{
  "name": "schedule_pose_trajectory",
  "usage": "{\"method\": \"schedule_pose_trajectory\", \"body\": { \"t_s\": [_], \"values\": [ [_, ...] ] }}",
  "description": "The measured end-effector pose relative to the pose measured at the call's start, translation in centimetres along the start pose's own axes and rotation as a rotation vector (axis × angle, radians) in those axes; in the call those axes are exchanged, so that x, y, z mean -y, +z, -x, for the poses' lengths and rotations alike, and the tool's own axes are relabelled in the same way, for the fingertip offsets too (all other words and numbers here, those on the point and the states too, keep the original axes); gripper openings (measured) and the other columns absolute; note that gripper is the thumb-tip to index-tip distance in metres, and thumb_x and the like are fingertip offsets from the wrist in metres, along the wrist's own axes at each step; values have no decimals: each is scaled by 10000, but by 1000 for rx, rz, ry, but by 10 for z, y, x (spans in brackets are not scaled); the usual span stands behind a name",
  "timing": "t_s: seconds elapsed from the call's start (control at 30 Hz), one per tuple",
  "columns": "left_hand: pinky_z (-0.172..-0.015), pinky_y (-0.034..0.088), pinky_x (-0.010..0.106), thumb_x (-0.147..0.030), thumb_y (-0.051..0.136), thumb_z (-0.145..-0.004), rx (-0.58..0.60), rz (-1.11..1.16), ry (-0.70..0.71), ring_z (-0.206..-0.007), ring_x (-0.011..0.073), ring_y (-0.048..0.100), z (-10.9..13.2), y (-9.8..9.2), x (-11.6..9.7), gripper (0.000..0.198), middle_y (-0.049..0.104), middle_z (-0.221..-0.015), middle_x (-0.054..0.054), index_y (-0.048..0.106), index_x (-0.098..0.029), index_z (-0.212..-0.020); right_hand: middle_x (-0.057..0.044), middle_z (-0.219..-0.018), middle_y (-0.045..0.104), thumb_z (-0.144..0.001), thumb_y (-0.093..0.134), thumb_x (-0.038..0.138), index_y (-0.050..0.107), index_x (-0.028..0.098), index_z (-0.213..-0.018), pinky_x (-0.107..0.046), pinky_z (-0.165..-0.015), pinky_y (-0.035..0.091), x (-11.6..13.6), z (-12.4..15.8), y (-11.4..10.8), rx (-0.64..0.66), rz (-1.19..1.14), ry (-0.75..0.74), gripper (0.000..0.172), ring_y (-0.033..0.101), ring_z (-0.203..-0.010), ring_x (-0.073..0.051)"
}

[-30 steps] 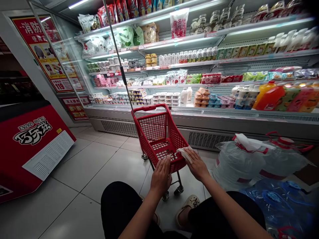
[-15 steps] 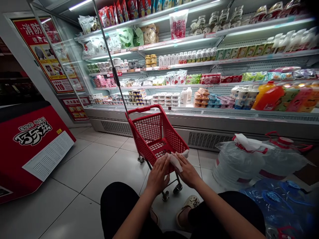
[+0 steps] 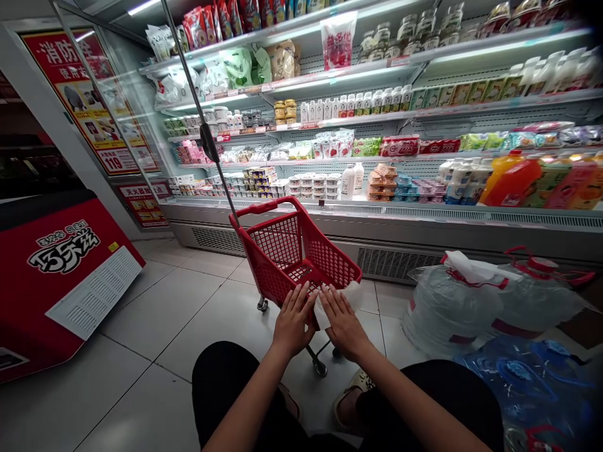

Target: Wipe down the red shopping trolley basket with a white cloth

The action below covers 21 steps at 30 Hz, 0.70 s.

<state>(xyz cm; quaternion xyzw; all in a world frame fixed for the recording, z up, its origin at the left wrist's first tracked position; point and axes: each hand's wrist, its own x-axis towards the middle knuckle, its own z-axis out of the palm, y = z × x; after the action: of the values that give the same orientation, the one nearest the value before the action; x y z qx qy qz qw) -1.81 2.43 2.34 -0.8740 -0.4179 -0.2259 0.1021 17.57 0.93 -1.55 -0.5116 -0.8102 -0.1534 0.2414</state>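
A red plastic shopping cart stands in front of my knees, with a thin dark pole rising from its handle side. My left hand lies on the cart's near rim, open, its fingers stretched out toward the basket. Beside it, my right hand presses a thin white wipe against the same rim, its fingers extended over the sheet. Part of the wipe spreads out to the right of the fingers, and part shows between my two hands. The hands hide some of the rim below them.
Behind the cart runs a refrigerated shelf with bottles, cups and bags. At left stands a red freezer. Bagged large bottles and blue-tinted water bottles sit on the floor at right. Pale tiles cover the floor.
The cart has swivelled slightly, its pole and handle shifting left. Both hands have moved a little up and left, and the wipe now spreads wider beside my right hand.
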Motion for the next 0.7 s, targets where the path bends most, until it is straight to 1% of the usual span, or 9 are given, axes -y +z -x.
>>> {"method": "schedule_pose_trajectory", "body": {
  "t_s": [0.07,0.13,0.23,0.33,0.4,0.43,0.5,0.57,0.7],
  "values": [
    [-1310,231,490,-141,603,-831,1,-2,2,-1623,270,176,2,-2,-3,958,172,-1760,39,188,-266,-1686,-149,-1737,224,-866,470,135,47,85,-1687,-554,-1278,291,8,1,-4,-5,-48,-57,924,193,-1606,-320],
    [-1311,227,491,-144,598,-833,-2,-4,8,-1623,269,176,3,-3,-4,965,178,-1758,42,169,-256,-1690,-128,-1737,240,-856,461,124,24,119,-1692,-547,-1276,304,1,4,-7,6,-81,-101,944,247,-1591,-308],
    [-1317,200,495,-161,593,-847,0,-10,21,-1620,269,186,4,-3,-5,963,181,-1757,36,145,-262,-1693,-82,-1729,284,-871,427,99,35,196,-1699,-532,-1273,318,-35,11,-9,13,-94,-106,921,299,-1573,-280],
    [-1325,162,481,-153,570,-859,13,-11,44,-1619,249,193,3,-2,-6,954,187,-1756,28,122,-259,-1695,-59,-1725,300,-933,380,108,26,241,-1700,-516,-1263,350,-76,19,-8,-18,-93,-8,855,288,-1579,-259],
    [-1327,148,475,-156,567,-860,18,-5,56,-1621,243,186,2,-1,-8,955,184,-1756,29,114,-250,-1696,-44,-1730,287,-983,362,149,20,266,-1699,-511,-1251,374,-91,24,-6,-18,-86,69,802,279,-1584,-253],
    [-1327,144,476,-160,572,-858,20,-1,58,-1622,244,180,1,0,-10,958,177,-1758,28,115,-249,-1696,-40,-1732,280,-998,358,167,16,274,-1699,-518,-1244,384,-92,26,-5,-18,-79,109,788,277,-1585,-256],
    [-1327,141,486,-172,585,-853,19,6,49,-1624,256,171,0,2,-16,964,160,-1761,25,123,-254,-1695,-40,-1738,261,-1000,362,176,5,272,-1699,-543,-1237,388,-81,30,-4,-29,-68,173,791,261,-1591,-271],
    [-1325,143,500,-180,595,-846,12,12,31,-1625,268,165,-1,5,-22,971,148,-1763,24,128,-258,-1694,-50,-1748,223,-969,384,153,-2,244,-1700,-560,-1247,368,-56,35,-5,-51,-76,184,831,218,-1603,-290],
    [-1323,160,503,-148,585,-818,-8,6,-8,-1624,269,171,-1,11,-31,1010,161,-1760,29,99,-252,-1697,-68,-1768,108,-824,433,86,-16,180,-1697,-557,-1265,339,0,39,-12,-38,-139,84,987,172,-1612,-309]
  ]
}}
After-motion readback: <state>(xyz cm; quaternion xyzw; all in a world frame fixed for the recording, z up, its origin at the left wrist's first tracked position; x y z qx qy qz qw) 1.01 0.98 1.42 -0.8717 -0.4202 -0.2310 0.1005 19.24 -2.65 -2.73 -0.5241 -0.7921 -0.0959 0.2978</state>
